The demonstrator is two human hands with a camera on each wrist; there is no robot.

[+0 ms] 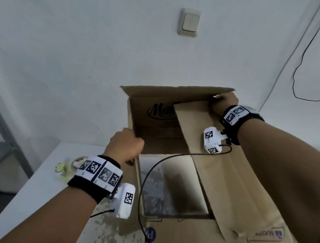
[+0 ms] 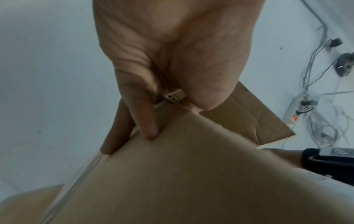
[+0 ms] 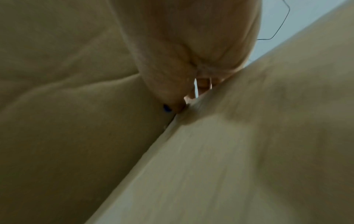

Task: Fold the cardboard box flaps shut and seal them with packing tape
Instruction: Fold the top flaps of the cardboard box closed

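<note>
- Cardboard box [image 1: 179,181] flaps are pinched at both ends: left hand [image 1: 124,147] fingers [image 2: 147,121] curl over the left flap's edge, right hand [image 1: 222,105] grips the far flap [image 1: 177,92]
- Corrugated board looks light and stiff, likely creasing; hold near the corners
- Box stands open on the white tabletop [image 1: 34,178]

Showing a dark script logo beginning "Ma", the remaining letters being covered, on the inner face of the raised far flap [image 1: 155,119] of the cardboard box [image 1: 245,196], centre of the head view; smaller lines beneath blurring past reading. Carrying an upside-down word reading roughly "MAXIM" on a label strip [image 1: 265,234] at lower right of the box. Displaying a partial inverted white "P" on a blue round sticker [image 1: 150,235] at bottom centre. Bearing black-and-white coded squares, no letters, on both wristbands [image 1: 100,172].
</note>
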